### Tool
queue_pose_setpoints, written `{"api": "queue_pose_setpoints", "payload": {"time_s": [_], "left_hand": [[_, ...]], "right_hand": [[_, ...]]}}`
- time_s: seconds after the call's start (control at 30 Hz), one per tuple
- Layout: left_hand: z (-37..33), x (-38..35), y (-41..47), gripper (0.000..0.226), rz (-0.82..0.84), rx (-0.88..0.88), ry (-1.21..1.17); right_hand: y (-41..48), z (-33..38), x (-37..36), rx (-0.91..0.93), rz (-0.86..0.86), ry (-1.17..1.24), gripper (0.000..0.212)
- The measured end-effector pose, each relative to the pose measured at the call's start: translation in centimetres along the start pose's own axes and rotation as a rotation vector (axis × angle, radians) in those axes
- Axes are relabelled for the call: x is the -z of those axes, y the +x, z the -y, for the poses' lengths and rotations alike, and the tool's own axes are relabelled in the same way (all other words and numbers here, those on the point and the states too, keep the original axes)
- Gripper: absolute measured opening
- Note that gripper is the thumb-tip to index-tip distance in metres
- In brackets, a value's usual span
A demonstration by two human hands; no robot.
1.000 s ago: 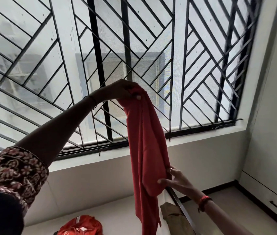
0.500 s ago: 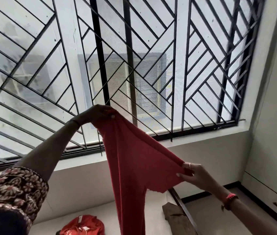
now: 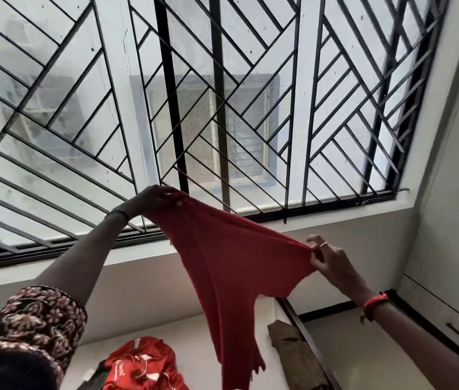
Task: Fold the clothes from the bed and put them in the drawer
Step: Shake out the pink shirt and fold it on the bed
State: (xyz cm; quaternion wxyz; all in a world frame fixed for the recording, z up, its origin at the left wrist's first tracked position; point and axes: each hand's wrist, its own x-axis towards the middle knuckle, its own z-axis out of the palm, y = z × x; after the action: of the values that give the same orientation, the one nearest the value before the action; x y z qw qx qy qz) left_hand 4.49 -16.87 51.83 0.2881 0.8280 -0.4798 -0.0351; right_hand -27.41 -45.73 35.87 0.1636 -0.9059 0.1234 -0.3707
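Red knitted garment (image 3: 231, 266) is held spread, probably to straighten it for folding. Left hand (image 3: 158, 199) clamps curled fingers on its upper left corner; right hand (image 3: 329, 260) pinches the right one.

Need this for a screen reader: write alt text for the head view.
The left hand and right hand hold a red cloth stretched before a barred window. Below, a red printed garment and a brown garment lie on the bed.

left arm (image 3: 82, 263): short sleeve (image 3: 34, 319), dark fabric, red-and-cream floral print, patterned hem band. thin dark bangle (image 3: 117, 213) on left wrist. right hand (image 3: 332, 263): silver ring (image 3: 324, 244) on one finger. right wrist: red-orange thread bracelet (image 3: 374, 302), loose end hanging.
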Motion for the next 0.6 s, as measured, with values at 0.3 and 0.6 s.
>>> {"api": "queue_pose_setpoints", "payload": {"time_s": [0.3,0.6], "left_hand": [[-0.7,-3.9,-1.3,0.009,0.090,0.009,-0.219],[-3.5,-3.1,-1.7,0.006,0.467,0.033,-0.387]], "right_hand": [[0.5,-1.6,0.7,-0.258,0.030,-0.288,0.019],[0.4,0.7,2.2,-1.017,-0.046,1.068,0.018]]}}
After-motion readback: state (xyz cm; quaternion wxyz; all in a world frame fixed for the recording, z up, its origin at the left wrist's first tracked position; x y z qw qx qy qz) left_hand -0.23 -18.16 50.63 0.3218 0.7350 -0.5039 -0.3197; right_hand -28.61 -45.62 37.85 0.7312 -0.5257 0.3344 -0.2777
